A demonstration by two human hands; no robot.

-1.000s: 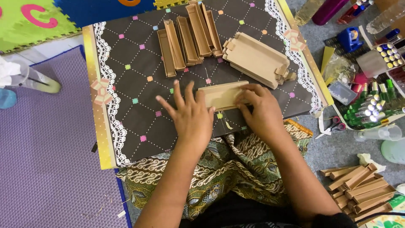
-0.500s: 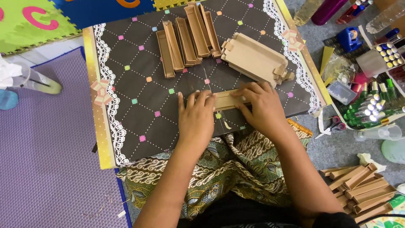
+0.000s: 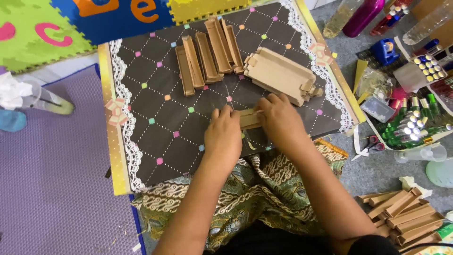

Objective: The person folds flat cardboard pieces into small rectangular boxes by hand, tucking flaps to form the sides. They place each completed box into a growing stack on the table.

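Observation:
Both hands press on a small tan cardboard piece lying on a dark board with dotted diamond lines and a lace-and-gold border. My left hand covers the piece's left end, fingers together. My right hand grips its right end. Only the piece's middle shows between them. Beyond my hands lie several folded cardboard trays side by side, and a stack of flat cardboard blanks to their right.
A pile of finished cardboard boxes lies at lower right. A tray of small green bottles, scissors and bottles crowd the right side. A purple mat and coloured foam tiles lie to the left. Patterned cloth covers my lap.
My hands have drawn closer together over the cardboard piece, so less of it shows. The left hand's fingers went from spread to closed.

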